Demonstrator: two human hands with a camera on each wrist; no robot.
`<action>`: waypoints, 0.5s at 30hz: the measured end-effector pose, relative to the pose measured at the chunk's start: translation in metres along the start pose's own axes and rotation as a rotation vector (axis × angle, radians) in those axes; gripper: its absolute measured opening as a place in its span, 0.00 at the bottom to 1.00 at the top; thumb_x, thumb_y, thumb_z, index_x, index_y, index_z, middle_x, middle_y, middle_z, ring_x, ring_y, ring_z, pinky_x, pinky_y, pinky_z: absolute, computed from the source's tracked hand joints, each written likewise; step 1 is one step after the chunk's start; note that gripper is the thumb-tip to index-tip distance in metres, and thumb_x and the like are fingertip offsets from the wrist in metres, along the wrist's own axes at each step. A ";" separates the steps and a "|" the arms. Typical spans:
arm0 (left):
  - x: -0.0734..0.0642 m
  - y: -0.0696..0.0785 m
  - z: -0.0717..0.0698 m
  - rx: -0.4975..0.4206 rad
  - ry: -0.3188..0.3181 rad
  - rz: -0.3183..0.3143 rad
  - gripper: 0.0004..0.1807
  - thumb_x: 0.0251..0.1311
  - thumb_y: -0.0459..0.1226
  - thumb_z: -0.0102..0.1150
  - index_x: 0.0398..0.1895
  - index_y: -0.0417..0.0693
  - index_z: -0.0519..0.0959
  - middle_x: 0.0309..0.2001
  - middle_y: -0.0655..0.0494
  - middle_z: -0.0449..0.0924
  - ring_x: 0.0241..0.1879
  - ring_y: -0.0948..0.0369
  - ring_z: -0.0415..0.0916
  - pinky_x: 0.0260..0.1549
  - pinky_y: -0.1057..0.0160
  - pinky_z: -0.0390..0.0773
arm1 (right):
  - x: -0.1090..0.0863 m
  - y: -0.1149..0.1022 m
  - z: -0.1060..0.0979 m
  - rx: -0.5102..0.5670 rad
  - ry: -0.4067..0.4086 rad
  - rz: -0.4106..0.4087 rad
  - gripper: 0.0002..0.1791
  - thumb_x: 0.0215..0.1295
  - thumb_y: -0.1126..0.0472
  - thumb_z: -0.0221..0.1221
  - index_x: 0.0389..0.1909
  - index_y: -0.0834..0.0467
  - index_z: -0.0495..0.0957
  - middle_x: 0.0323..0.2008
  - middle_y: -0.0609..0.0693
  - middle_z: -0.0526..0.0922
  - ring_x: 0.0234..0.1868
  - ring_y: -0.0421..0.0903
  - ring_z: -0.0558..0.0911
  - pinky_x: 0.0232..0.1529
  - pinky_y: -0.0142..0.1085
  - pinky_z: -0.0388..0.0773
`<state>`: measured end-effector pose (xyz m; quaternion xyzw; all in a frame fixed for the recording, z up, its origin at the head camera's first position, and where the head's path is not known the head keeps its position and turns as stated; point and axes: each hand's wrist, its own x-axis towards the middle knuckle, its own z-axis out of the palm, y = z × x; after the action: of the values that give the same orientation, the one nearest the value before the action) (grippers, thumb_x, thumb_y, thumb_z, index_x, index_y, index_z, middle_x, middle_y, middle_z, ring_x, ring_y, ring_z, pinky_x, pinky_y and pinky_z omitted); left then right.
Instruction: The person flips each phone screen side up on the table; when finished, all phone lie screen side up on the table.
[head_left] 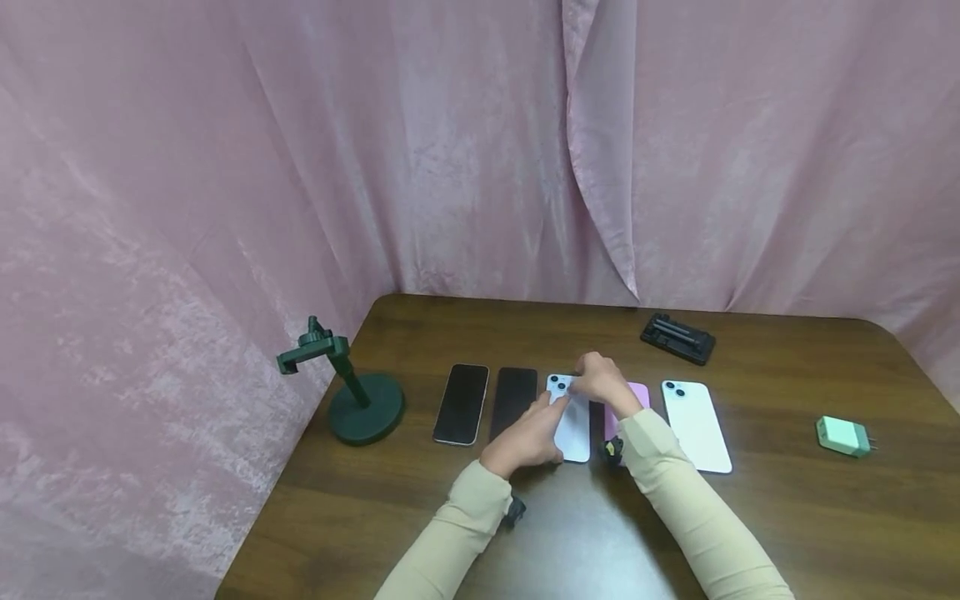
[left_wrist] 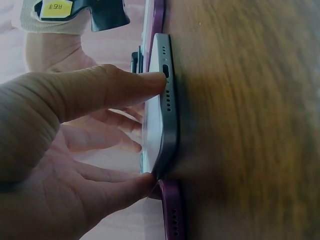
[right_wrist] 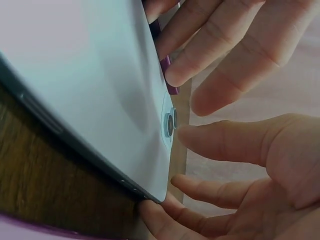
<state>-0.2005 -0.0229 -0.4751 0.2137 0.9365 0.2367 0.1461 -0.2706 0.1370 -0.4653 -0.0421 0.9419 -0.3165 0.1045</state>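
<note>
Currently my left grip [head_left: 528, 437] is moderately spread at the near end of the pale blue phone [head_left: 574, 429], thumb laid on its bottom edge beside the charging port [left_wrist: 166, 71] and a fingertip at the adjoining corner, so I hold it there. My right grip [head_left: 600, 379] is loosely spread at its far end, a fingertip touching the corner and the thumb beside the camera lenses [right_wrist: 170, 125], though I cannot tell whether that thumb presses. Right of centre in the head view, the phone lies on the surface [head_left: 337, 517], between a dark phone [head_left: 514, 398] and a pink phone [head_left: 639, 393].
</note>
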 end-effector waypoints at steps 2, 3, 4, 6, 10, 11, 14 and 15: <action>0.000 0.001 0.000 0.001 -0.009 0.001 0.52 0.48 0.31 0.78 0.77 0.46 0.60 0.76 0.34 0.55 0.72 0.41 0.59 0.64 0.45 0.69 | -0.001 0.000 -0.001 0.014 -0.003 0.012 0.22 0.55 0.66 0.65 0.49 0.76 0.77 0.47 0.70 0.82 0.45 0.62 0.82 0.47 0.52 0.80; 0.001 0.001 0.000 0.000 -0.012 0.005 0.52 0.49 0.31 0.77 0.77 0.45 0.60 0.76 0.35 0.55 0.72 0.41 0.59 0.64 0.45 0.69 | -0.001 0.000 -0.002 0.022 -0.001 0.020 0.23 0.55 0.66 0.65 0.50 0.76 0.77 0.48 0.70 0.81 0.45 0.62 0.82 0.47 0.52 0.80; 0.001 0.002 0.000 -0.002 -0.014 0.007 0.52 0.49 0.31 0.77 0.78 0.45 0.60 0.76 0.35 0.54 0.73 0.41 0.58 0.64 0.45 0.68 | -0.002 0.000 -0.003 0.031 0.001 0.026 0.23 0.56 0.67 0.64 0.50 0.76 0.77 0.48 0.71 0.81 0.46 0.63 0.81 0.48 0.52 0.80; 0.002 0.001 0.000 -0.007 -0.008 0.010 0.51 0.49 0.31 0.77 0.78 0.45 0.60 0.76 0.35 0.55 0.73 0.42 0.58 0.64 0.46 0.68 | -0.003 -0.002 -0.006 0.050 0.003 0.033 0.23 0.56 0.68 0.63 0.51 0.76 0.76 0.48 0.71 0.81 0.46 0.63 0.81 0.48 0.52 0.80; 0.003 -0.002 -0.001 -0.013 -0.001 0.007 0.50 0.48 0.31 0.77 0.76 0.42 0.62 0.75 0.36 0.57 0.72 0.46 0.60 0.64 0.50 0.70 | -0.004 -0.004 -0.008 0.093 0.012 0.018 0.24 0.54 0.70 0.58 0.53 0.77 0.74 0.49 0.71 0.80 0.47 0.63 0.81 0.48 0.50 0.80; 0.003 -0.003 -0.001 -0.018 -0.001 0.007 0.50 0.48 0.31 0.77 0.76 0.41 0.63 0.74 0.37 0.59 0.71 0.47 0.62 0.63 0.51 0.71 | -0.004 -0.003 -0.008 0.104 0.013 0.015 0.24 0.53 0.71 0.57 0.53 0.77 0.74 0.49 0.72 0.80 0.48 0.63 0.81 0.49 0.50 0.80; 0.003 -0.005 -0.001 -0.034 -0.008 0.022 0.49 0.46 0.31 0.78 0.75 0.40 0.64 0.72 0.37 0.62 0.67 0.48 0.66 0.61 0.53 0.73 | -0.004 -0.002 -0.007 0.136 0.017 0.013 0.27 0.53 0.74 0.53 0.57 0.76 0.73 0.53 0.72 0.79 0.54 0.64 0.79 0.53 0.52 0.79; 0.004 -0.005 -0.001 -0.046 -0.012 0.031 0.50 0.46 0.31 0.78 0.74 0.40 0.64 0.71 0.37 0.64 0.65 0.48 0.68 0.59 0.54 0.74 | -0.004 -0.001 -0.007 0.146 0.022 0.010 0.27 0.53 0.74 0.52 0.58 0.76 0.72 0.54 0.72 0.78 0.55 0.65 0.79 0.54 0.52 0.78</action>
<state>-0.2057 -0.0259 -0.4778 0.2261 0.9265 0.2592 0.1527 -0.2684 0.1407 -0.4582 -0.0259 0.9176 -0.3842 0.0985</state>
